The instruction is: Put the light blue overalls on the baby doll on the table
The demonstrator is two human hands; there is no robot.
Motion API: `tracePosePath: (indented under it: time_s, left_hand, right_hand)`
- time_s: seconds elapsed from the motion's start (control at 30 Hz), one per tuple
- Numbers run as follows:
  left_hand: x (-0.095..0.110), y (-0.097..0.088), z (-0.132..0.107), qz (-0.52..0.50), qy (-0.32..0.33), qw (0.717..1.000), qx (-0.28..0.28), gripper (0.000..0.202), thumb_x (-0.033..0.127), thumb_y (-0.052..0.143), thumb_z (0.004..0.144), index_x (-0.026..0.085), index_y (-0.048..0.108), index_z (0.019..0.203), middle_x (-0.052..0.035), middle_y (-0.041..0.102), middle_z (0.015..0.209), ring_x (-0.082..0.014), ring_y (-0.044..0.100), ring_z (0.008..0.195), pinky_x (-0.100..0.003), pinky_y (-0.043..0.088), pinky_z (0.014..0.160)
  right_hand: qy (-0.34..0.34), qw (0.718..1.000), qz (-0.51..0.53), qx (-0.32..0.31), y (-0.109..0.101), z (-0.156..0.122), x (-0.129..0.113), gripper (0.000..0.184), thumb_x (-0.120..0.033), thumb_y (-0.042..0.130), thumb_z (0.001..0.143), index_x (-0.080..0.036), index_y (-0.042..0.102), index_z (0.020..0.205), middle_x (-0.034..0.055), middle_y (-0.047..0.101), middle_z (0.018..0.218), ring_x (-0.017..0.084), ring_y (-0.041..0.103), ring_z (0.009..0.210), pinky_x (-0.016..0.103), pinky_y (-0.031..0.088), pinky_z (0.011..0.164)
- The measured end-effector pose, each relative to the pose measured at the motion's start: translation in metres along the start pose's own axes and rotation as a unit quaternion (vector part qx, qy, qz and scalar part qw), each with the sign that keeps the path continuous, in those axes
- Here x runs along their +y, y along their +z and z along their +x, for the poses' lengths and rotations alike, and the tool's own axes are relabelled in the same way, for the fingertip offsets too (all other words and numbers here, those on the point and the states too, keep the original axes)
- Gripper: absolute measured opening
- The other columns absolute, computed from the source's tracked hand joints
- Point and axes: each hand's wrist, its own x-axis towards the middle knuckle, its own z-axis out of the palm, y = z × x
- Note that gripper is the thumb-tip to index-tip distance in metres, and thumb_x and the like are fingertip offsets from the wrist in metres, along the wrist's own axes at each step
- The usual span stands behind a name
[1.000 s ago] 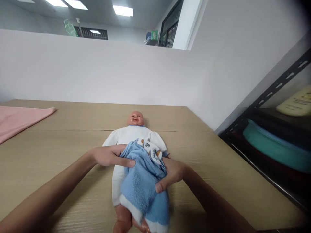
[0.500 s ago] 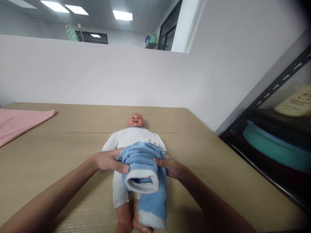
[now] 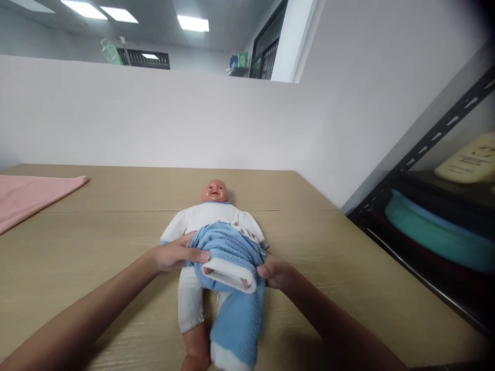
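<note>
A baby doll (image 3: 211, 214) in a white suit lies on its back on the wooden table (image 3: 96, 237), head away from me. Bunched over its belly and legs is a pair of blue terry trousers with white cuffs (image 3: 232, 288). My left hand (image 3: 176, 253) grips the trousers' left edge, thumb on top. On the other side my right hand (image 3: 273, 272) holds the rolled white cuff and blue cloth. One trouser leg hangs down over the doll's bare legs toward me.
A pink cloth (image 3: 27, 193) lies at the table's far left. A black metal shelf (image 3: 433, 170) stands on the right, holding a teal tub (image 3: 436, 232) and a pale yellow object (image 3: 469, 165). A white partition wall (image 3: 154, 118) runs behind the table.
The trousers were turned and gathered: the printed patch went out of sight, one white cuff rolled up at the doll's hips, and both hands shifted their grip along the sides.
</note>
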Motion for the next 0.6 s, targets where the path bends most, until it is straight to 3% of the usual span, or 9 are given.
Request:
tracePosePath:
  time_s: [0.07, 0.13, 0.2, 0.27, 0.33, 0.4, 0.47, 0.53, 0.6]
  left_hand:
    - [0.0, -0.002, 0.0, 0.0, 0.003, 1.0, 0.007, 0.054, 0.065, 0.099, 0.075, 0.018, 0.077, 0.088, -0.0042, 0.07, 0.074, -0.0205, 0.065, 0.073, -0.033, 0.058, 0.076]
    - [0.005, 0.001, 0.001, 0.034, 0.022, 0.999, 0.016, 0.061, 0.061, 0.102, 0.072, 0.018, 0.079, 0.109, -0.0057, 0.079, 0.091, -0.0242, 0.073, 0.087, -0.038, 0.062, 0.092]
    - [0.013, 0.011, 0.001, 0.107, 0.035, 0.993, 0.046, 0.068, 0.054, 0.102, 0.077, 0.019, 0.077, 0.129, -0.009, 0.083, 0.118, -0.0301, 0.077, 0.112, -0.045, 0.058, 0.114]
    - [0.022, 0.025, 0.0, 0.172, 0.031, 0.976, 0.126, 0.069, 0.05, 0.098, 0.083, 0.021, 0.073, 0.14, -0.0113, 0.08, 0.14, -0.0338, 0.072, 0.134, -0.048, 0.051, 0.126]
    - [0.024, 0.04, -0.004, 0.206, 0.028, 0.948, 0.243, 0.07, 0.051, 0.094, 0.088, 0.022, 0.068, 0.145, -0.0118, 0.077, 0.147, -0.0354, 0.069, 0.14, -0.048, 0.053, 0.125]
    - [0.019, 0.053, -0.013, 0.229, 0.028, 0.914, 0.335, 0.064, 0.056, 0.087, 0.092, 0.021, 0.066, 0.141, -0.0118, 0.078, 0.141, -0.0358, 0.072, 0.133, -0.048, 0.057, 0.118]
    - [0.01, 0.063, -0.025, 0.261, 0.02, 0.893, 0.367, 0.055, 0.06, 0.078, 0.097, 0.02, 0.066, 0.133, -0.0106, 0.08, 0.13, -0.035, 0.074, 0.123, -0.048, 0.059, 0.112]
    - [-0.001, 0.069, -0.038, 0.289, 0.004, 0.886, 0.363, 0.051, 0.063, 0.07, 0.101, 0.022, 0.065, 0.13, -0.0093, 0.08, 0.126, -0.0346, 0.074, 0.12, -0.047, 0.059, 0.109]
    - [-0.011, 0.071, -0.047, 0.311, -0.014, 0.881, 0.355, 0.051, 0.064, 0.066, 0.103, 0.023, 0.065, 0.132, -0.0092, 0.08, 0.13, -0.0352, 0.073, 0.124, -0.046, 0.058, 0.11]
  right_hand:
    - [-0.01, 1.0, -0.005, -0.018, 0.005, 0.001, -0.009, 0.108, -0.083, 0.103, 0.049, -0.02, 0.079, 0.134, 0.0164, 0.085, 0.127, 0.039, 0.079, 0.126, 0.047, 0.065, 0.107]
    - [-0.024, 0.999, -0.038, -0.011, 0.009, 0.004, -0.019, 0.112, -0.075, 0.109, 0.047, -0.021, 0.077, 0.139, 0.0155, 0.084, 0.135, 0.04, 0.073, 0.138, 0.051, 0.059, 0.12]
    - [-0.047, 0.995, -0.077, 0.052, 0.012, 0.007, -0.028, 0.1, -0.067, 0.11, 0.056, -0.023, 0.077, 0.14, 0.0134, 0.082, 0.14, 0.039, 0.071, 0.143, 0.055, 0.053, 0.128]
    - [-0.076, 0.982, -0.096, 0.145, 0.015, 0.01, -0.035, 0.078, -0.063, 0.105, 0.072, -0.026, 0.078, 0.135, 0.0111, 0.081, 0.144, 0.037, 0.072, 0.142, 0.056, 0.051, 0.131]
    - [-0.103, 0.964, -0.104, 0.221, 0.022, 0.012, -0.041, 0.061, -0.062, 0.098, 0.081, -0.027, 0.08, 0.128, 0.0088, 0.082, 0.141, 0.035, 0.075, 0.136, 0.056, 0.053, 0.129]
    - [-0.109, 0.954, -0.143, 0.241, 0.032, 0.01, -0.046, 0.051, -0.06, 0.097, 0.083, -0.027, 0.081, 0.118, 0.0065, 0.086, 0.127, 0.034, 0.079, 0.126, 0.056, 0.055, 0.127]
    - [-0.091, 0.952, -0.21, 0.204, 0.044, 0.005, -0.049, 0.038, -0.06, 0.094, 0.088, -0.026, 0.082, 0.099, 0.0044, 0.087, 0.103, 0.032, 0.082, 0.109, 0.055, 0.055, 0.125]
    - [-0.069, 0.951, -0.254, 0.161, 0.054, 0.0, -0.048, 0.037, -0.06, 0.088, 0.094, -0.026, 0.079, 0.083, 0.003, 0.084, 0.085, 0.031, 0.082, 0.1, 0.055, 0.054, 0.126]
    - [-0.057, 0.949, -0.267, 0.16, 0.06, -0.002, -0.041, 0.033, -0.056, 0.084, 0.097, -0.026, 0.079, 0.085, 0.0034, 0.085, 0.084, 0.033, 0.082, 0.105, 0.055, 0.051, 0.129]
